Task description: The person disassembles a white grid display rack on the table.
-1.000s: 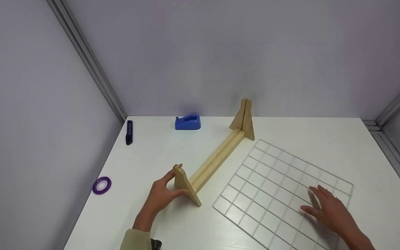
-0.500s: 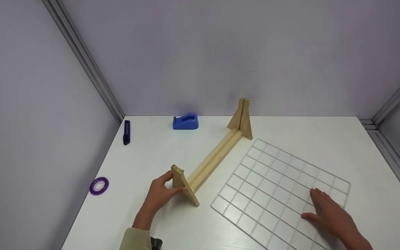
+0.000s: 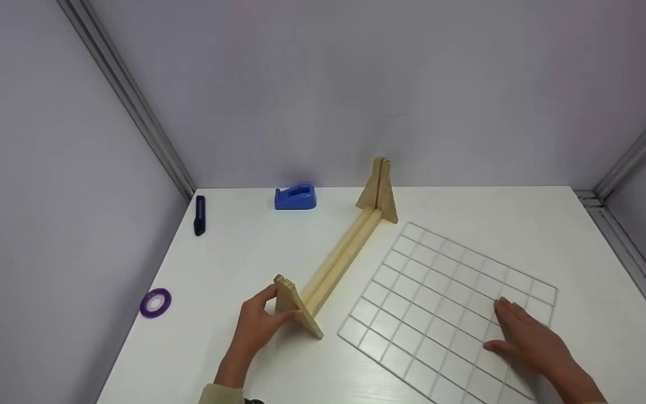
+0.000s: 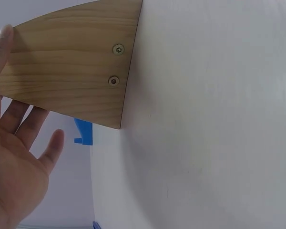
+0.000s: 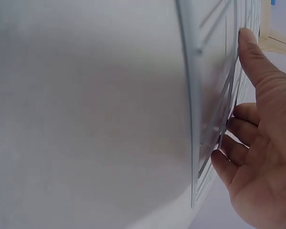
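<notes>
A wooden stand (image 3: 341,264), a long grooved rail between two upright tapered end pieces, lies diagonally across the white table. My left hand (image 3: 258,325) grips its near end piece, thumb on the outer face and fingers around the edge. Two bolt heads (image 4: 118,49) show on that face in the left wrist view. To the right of the stand a white wire grid panel (image 3: 384,264) lies flat. My right hand (image 3: 533,339) rests over its right part, fingertips at the wires, as the right wrist view also shows of the fingers (image 5: 250,55).
A blue tape dispenser (image 3: 295,197) stands at the back of the table. By the left edge are a dark utility knife (image 3: 199,215) and a purple tape roll (image 3: 155,303). Grey walls (image 3: 323,95) enclose the back and sides.
My right hand has come down from above onto the wire grid panel. The wooden stand has swung slightly, its far end to the left and its near end a little toward me.
</notes>
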Available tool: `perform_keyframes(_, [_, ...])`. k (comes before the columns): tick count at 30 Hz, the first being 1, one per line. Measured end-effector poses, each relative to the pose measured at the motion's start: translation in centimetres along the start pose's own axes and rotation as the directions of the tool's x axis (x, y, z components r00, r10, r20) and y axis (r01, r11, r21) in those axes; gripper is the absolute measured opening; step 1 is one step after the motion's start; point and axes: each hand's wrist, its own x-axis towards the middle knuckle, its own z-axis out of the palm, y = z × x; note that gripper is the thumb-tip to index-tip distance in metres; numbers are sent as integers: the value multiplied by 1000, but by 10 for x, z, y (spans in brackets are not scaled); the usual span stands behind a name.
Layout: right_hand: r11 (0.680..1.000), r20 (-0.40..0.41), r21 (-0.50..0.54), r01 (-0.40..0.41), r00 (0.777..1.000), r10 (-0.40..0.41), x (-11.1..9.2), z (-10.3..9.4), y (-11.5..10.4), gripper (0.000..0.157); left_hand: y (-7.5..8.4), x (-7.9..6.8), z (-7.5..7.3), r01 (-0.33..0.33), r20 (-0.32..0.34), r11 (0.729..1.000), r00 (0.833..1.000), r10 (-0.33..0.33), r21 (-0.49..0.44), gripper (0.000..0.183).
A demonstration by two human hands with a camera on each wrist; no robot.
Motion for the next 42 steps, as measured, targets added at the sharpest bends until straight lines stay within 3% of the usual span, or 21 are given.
perform_keyframes(6, [1000, 14, 19, 19, 1000, -19, 5, -2, 4, 107, 0, -7, 3, -18, -19, 1000, 1000, 18, -12, 59])
perform_keyframes(14, [996, 28, 36, 76, 997, -77, 15, -6, 9, 103, 0, -14, 9, -31, -76, 999, 997, 32, 18, 59])
perform_keyframes(25, [993, 81, 66, 95, 992, -101, 26, -16, 17, 103, 0, -25, 16, -43, -147, 996, 988, 53, 75, 65])
perform_keyframes(35, [989, 80, 30, 144, 986, -146, 34, -27, 17, 97, -1, -30, 21, -87, -238, 984, 963, 123, 156, 60])
perform_keyframes(42, [991, 41, 75, 115, 992, -118, 27, -21, 23, 96, 1, -31, 26, -69, -249, 987, 963, 105, 147, 61])
